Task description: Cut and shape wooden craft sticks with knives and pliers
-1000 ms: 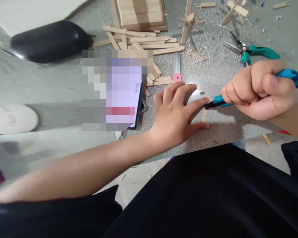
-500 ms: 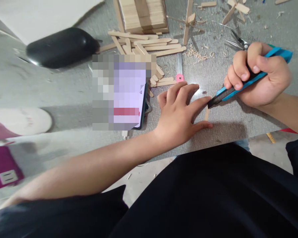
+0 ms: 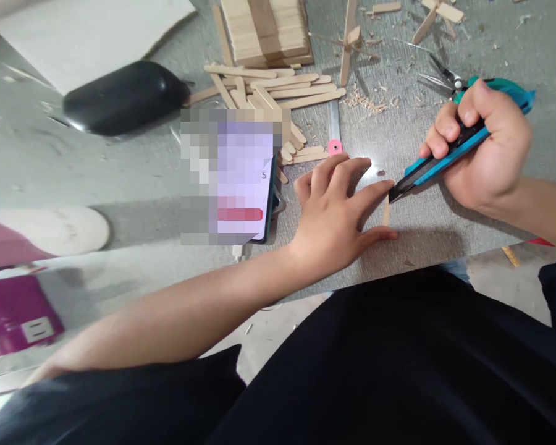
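Observation:
A blue utility knife [image 3: 445, 157] is gripped in my right hand [image 3: 491, 142], its dark blade slanting down to a small wooden stick piece [image 3: 386, 213] on the grey table. My left hand [image 3: 331, 213] lies palm down with the fingers spread. Its index fingertip rests at the top end of the stick piece, right beside the blade tip, and the thumb tip is near the piece's lower end. Just beyond my left fingers, a metal strip with a pink end [image 3: 335, 147] lies partly covered by them.
Loose craft sticks [image 3: 301, 89] and a stick bundle [image 3: 266, 31] lie behind my left hand. A phone [image 3: 245, 179] sits left of it, near a black case [image 3: 125, 97]. Green-handled pliers [image 3: 458, 83] lie behind my right hand. A crossed-stick piece [image 3: 347, 46] stands near shavings.
My right hand has shifted slightly left and tilted with the knife, showing more of the pliers' green handle. The blade tip and my left hand stay nearly in place. The view has shifted a little.

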### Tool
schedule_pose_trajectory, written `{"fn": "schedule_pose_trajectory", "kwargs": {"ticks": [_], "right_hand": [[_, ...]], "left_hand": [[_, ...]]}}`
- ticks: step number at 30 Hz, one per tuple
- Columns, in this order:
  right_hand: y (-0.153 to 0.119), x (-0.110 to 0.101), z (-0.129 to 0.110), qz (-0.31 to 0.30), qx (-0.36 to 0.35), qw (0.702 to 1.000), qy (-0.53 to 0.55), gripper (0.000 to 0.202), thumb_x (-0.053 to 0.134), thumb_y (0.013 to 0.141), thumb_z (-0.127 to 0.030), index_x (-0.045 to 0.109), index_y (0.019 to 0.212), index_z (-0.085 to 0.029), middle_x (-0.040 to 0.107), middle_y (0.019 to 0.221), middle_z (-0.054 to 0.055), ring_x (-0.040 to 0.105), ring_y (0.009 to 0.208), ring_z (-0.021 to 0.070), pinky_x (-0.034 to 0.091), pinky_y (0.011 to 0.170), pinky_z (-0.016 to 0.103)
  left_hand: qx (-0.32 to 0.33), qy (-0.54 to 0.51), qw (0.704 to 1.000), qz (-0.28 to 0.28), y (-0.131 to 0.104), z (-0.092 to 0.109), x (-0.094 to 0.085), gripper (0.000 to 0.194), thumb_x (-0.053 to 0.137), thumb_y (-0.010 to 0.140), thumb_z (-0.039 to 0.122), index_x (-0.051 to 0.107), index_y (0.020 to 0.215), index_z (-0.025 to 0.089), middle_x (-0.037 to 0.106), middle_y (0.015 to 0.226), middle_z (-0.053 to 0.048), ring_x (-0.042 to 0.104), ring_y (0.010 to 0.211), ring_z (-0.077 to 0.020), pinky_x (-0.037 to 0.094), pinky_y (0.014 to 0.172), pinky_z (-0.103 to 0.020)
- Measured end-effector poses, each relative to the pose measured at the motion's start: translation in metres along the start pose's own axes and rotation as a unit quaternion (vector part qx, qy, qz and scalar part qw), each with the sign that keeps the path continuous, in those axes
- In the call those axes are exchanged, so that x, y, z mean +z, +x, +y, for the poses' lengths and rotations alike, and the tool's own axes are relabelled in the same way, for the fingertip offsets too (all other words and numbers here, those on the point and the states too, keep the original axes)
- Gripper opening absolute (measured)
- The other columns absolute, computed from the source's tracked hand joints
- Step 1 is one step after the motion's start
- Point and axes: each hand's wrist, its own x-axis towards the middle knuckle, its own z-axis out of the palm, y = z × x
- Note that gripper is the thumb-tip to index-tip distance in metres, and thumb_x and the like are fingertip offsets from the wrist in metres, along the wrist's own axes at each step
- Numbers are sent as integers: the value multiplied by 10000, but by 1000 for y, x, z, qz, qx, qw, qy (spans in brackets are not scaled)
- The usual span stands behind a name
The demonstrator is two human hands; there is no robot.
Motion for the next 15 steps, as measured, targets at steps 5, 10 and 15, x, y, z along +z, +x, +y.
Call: {"fn": "schedule_pose_trajectory", "kwargs": {"ticks": [5, 10, 15], "right_hand": [[-1, 0, -21, -92, 52, 994, 1, 581, 960, 940, -416, 429, 766, -254, 437, 729, -82, 396, 612, 113, 525, 699, 299], [-14, 6, -57, -243, 56, 967, -44, 628, 959, 993, -391, 430, 695, -233, 426, 658, -95, 365, 574, 101, 439, 652, 311], [-29, 5, -62, -340, 12, 937, -77, 520, 882, 1077, -334, 528, 712, -222, 492, 685, -65, 394, 601, 111, 399, 676, 343]], "left_hand": [[-7, -5, 1000, 4, 0, 0, 1, 762, 809, 967, 884, 778, 1586, 440, 610, 1768, -163, 412, 1661, -525, 346, 1287, -721], [-7, -9, 1000, 3, 0, 1, 0, 753, 836, 954, 874, 776, 1566, 441, 617, 1761, -165, 423, 1655, -519, 340, 1294, -735], [-10, -5, 1000, 2, 0, 3, -1, 734, 817, 967, 875, 770, 1559, 443, 608, 1766, -162, 421, 1664, -530, 340, 1292, -738]]}}
